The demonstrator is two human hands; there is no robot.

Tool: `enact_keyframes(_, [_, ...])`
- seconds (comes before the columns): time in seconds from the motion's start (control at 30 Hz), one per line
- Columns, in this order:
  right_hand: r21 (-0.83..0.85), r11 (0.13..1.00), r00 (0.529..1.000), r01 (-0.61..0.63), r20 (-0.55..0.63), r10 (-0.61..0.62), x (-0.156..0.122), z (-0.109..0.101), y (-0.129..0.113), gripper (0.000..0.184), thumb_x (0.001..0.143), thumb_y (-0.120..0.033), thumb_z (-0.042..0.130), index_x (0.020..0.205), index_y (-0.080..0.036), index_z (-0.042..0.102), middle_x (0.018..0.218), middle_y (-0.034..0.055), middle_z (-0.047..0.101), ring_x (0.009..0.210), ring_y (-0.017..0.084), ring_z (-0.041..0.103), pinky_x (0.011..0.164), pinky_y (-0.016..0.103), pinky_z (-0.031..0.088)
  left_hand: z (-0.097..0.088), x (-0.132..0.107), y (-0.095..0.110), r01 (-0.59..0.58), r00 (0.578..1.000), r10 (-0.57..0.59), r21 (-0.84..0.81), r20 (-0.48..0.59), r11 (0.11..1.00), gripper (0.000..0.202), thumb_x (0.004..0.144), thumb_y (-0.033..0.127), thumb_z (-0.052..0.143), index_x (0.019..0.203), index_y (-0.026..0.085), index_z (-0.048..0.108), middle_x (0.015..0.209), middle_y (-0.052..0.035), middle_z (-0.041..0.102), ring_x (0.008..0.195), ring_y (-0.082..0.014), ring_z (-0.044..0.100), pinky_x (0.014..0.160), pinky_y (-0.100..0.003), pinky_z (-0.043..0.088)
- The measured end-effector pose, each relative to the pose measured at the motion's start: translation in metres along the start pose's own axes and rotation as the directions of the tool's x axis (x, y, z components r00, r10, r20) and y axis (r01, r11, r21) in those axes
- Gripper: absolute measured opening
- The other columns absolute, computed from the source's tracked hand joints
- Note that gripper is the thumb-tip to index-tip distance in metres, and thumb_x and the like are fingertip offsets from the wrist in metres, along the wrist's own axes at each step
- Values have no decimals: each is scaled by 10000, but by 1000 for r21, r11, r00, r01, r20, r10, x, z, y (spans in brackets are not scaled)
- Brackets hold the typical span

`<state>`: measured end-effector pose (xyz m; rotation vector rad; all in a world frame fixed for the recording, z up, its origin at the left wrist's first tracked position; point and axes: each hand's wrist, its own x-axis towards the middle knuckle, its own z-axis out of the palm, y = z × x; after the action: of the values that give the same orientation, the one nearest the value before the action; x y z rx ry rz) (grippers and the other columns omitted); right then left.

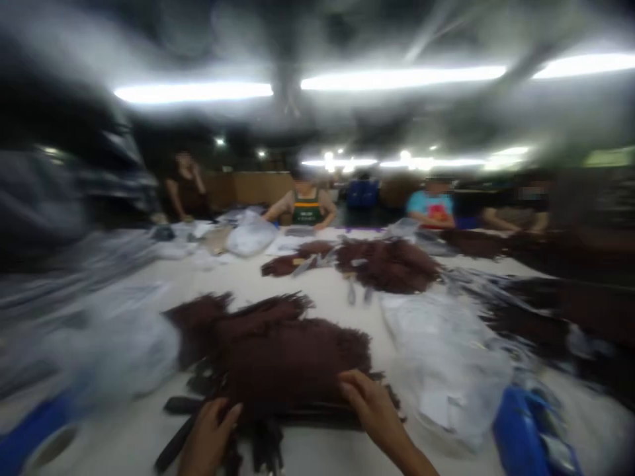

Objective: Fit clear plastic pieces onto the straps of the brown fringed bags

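Note:
A stack of dark brown fringed cloth (292, 357) lies on the white table in front of me, its frayed edges at the far and right sides. My right hand (374, 410) is at the right part of the stack, thumb and fingers closed together on the cloth; blur hides the exact grip. At the near left corner is my left hand (211, 433), fingers bent with a gap between thumb and forefinger, nothing visible in it. Dark strips (183, 423) stick out beside the left hand, and more dark tassel-like pieces (265, 443) hang below the stack.
Clear plastic bags (449, 370) lie on the right, with more plastic (129, 337) at left. A blue object (518, 430) sits near right; a tape roll (52, 446) is near left. Another brown cloth pile (387, 261) lies farther back. Several people sit or stand across the table (238, 281).

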<state>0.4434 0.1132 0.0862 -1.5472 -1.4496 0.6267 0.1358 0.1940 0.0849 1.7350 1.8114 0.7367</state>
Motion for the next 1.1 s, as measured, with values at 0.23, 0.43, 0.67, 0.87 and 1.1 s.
enact_keyframes(0.23, [-407,831,924,378,114,-365,-7,87,-14,402,911,-223,457,1309,-236,508,1317,102,572,1195,267,537,993,456,450,-32,-6,1,31,984,6,-207,176,978,360,771,531,584,700,178,584,667,-3,611,683,-198,597,639,-294,453])
enact_keyframes(0.43, [-531,682,859,503,223,-460,-24,97,11,426,877,-136,464,1296,-178,526,1393,128,510,1260,277,484,1013,450,441,-21,-44,-26,487,836,-13,-731,548,478,474,801,594,581,927,137,593,748,-44,648,469,-104,529,518,-267,482])
enact_keyframes(0.67, [-618,658,890,429,165,-425,-48,113,3,501,837,-22,415,1310,-151,517,1392,148,517,1290,283,455,1018,472,434,-15,-48,-73,411,789,26,-558,614,721,423,835,561,545,866,142,592,849,-72,692,407,-58,491,383,-180,274])
enact_keyframes(0.87, [-616,728,949,299,112,-296,-86,85,21,208,903,-151,467,980,-241,639,1087,62,695,1020,220,626,885,369,504,-2,-25,-101,141,878,-23,-212,479,967,401,813,579,513,807,183,574,595,28,620,392,-126,507,437,-232,368])
enact_keyframes(1.1, [-673,712,961,-202,-276,11,-106,-9,76,285,944,-417,447,760,-229,556,660,24,644,553,195,610,507,286,427,-2,-43,-95,118,952,-112,-5,283,993,462,849,577,445,1138,227,531,737,-4,670,641,-235,638,657,-348,520])
